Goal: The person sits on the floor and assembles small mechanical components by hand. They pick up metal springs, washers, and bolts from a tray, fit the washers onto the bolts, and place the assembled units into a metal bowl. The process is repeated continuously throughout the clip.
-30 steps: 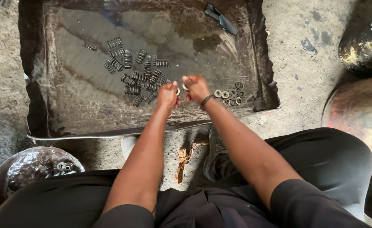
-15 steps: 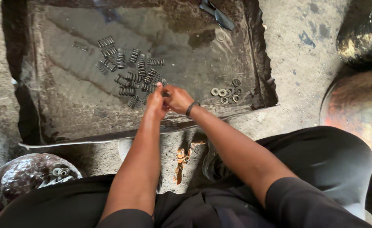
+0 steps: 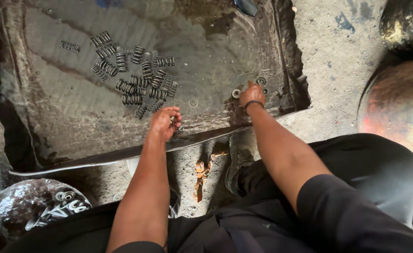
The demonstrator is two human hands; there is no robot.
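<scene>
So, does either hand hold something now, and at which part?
Cannot be told. The left hand is curled, contents hidden. The right hand reaches the small round metal washers on the dirty metal tray.

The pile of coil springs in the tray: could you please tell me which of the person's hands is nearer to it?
Left. The left hand sits just below the pile of coil springs, close to its lower edge. The right hand is well off to the pile's right, by the small metal rings.

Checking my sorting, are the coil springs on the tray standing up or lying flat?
Lying flat: the coil springs show their coiled sides, scattered on the tray.
</scene>
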